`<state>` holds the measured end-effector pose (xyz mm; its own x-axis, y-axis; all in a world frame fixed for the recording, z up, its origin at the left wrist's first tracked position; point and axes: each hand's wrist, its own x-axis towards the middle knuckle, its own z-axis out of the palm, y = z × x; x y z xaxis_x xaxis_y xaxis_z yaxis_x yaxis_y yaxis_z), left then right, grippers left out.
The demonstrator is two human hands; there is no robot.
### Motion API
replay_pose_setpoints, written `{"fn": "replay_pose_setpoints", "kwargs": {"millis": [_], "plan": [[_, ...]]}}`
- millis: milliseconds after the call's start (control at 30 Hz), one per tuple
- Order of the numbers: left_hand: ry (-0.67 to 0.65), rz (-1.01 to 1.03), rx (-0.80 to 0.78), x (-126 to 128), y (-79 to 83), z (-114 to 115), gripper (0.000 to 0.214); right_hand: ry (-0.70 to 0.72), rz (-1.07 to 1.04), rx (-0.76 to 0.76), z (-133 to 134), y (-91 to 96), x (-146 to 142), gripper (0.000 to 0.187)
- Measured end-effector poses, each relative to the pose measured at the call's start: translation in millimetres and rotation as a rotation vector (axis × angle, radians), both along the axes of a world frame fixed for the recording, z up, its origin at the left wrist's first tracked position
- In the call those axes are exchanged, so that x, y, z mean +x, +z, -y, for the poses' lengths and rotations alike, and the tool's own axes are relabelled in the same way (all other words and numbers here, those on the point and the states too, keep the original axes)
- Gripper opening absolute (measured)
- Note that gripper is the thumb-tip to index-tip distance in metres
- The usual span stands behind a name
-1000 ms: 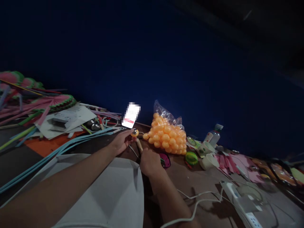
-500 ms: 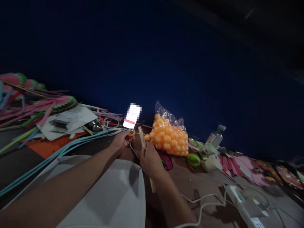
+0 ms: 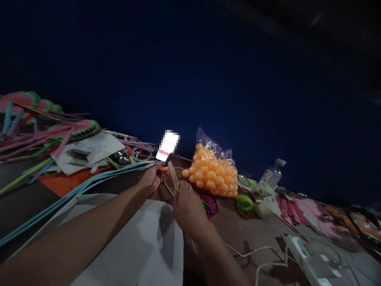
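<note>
My left hand (image 3: 152, 179) is closed around a small orange ball (image 3: 163, 168) at its fingertips, just below a lit phone screen (image 3: 168, 145). My right hand (image 3: 187, 205) grips a flat wooden stick (image 3: 173, 175) that points up and to the left, its tip close to the ball. A thin white cord (image 3: 168, 186) loops on the table between the two hands. A clear plastic bag full of orange balls (image 3: 212, 171) sits right of the stick.
White cloth or paper (image 3: 131, 238) lies under my arms. Pale blue strips (image 3: 89, 182), papers and pink-green paper fans (image 3: 44, 123) clutter the left. To the right are a green lid (image 3: 244, 201), paper cups (image 3: 262, 198), a bottle (image 3: 272, 171) and a white power strip with cables (image 3: 300, 250).
My right hand lifted the wooden stick from low near the table, then tilted its tip left toward the ball in my left hand. The left hand barely moved.
</note>
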<state>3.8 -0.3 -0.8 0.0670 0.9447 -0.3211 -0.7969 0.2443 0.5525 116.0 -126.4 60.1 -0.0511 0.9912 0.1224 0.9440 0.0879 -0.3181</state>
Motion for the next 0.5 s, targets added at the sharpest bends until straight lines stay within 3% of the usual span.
{"fn": "replay_pose_setpoints", "kwargs": {"millis": [500], "plan": [[-0.014, -0.05, 0.079, 1.6, -2.8, -0.3, 0.009, -0.024, -0.056, 0.075, -2.2, 1.8, 4.8, 0.021]]}}
